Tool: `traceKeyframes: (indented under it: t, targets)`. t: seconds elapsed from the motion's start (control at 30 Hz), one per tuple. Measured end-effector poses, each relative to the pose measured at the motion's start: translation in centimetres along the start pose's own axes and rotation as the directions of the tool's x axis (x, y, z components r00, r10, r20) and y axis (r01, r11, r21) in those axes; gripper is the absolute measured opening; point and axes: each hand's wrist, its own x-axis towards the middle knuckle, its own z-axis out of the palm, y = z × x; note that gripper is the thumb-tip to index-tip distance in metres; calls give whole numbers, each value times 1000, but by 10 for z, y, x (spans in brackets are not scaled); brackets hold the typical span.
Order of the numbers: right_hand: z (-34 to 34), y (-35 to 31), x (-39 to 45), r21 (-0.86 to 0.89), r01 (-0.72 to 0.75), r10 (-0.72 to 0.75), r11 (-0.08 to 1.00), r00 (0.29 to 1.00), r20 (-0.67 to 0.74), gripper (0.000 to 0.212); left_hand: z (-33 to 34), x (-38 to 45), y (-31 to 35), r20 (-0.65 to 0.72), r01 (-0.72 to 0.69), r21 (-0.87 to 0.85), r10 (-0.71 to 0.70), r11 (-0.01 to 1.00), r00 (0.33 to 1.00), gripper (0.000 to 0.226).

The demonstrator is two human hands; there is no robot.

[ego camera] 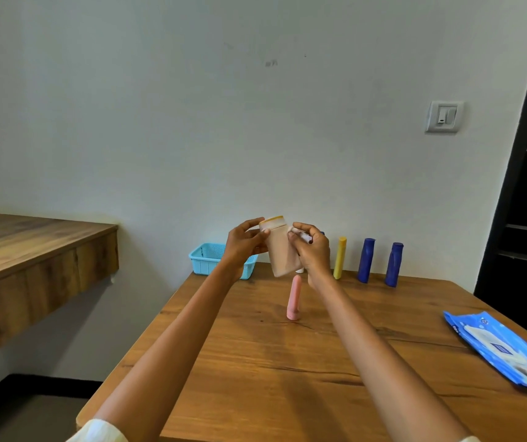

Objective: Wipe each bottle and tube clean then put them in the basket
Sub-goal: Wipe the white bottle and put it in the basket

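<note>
A beige bottle (279,250) is held up above the counter (287,362), tilted. The left hand (243,247) grips its neck and side to steady it, while the right hand (311,250) pinches a white wipe (299,234) against its other side, likely rubbing it clean. Below stands a pink tube (294,298); further back, a yellow tube (339,258) and two blue bottles (365,260) wait upright. The blue basket (206,260) sits far left, partly hidden by the left wrist. A wipes pack (504,349) lies to the right.
</note>
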Motion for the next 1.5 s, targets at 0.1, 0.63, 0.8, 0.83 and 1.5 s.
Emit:
traceKeyframes:
  t: [0.1,0.63,0.8,0.83,1.5]
  targets:
    - [1,2,1,48,-17,17,999,1000,-1,29,-1,-2,-3,51,24,-72,-20,997,998,41]
    - [18,3,-9,145,64,-67,987,998,16,28,-13,7,-9,231,57,-158,-19,986,973,22]
    - [20,11,-24,61,224,-228,973,970,82,24,-19,9,-14,225,74,-171,-34,982,974,24]
    - [20,12,-23,29,248,-250,968,963,101,21,-21,9,-16,225,83,-166,-44,983,973,25]
    - [32,8,-7,-217,379,-379,900,924,43,18,-24,6,-32,219,49,-229,2,972,976,31]
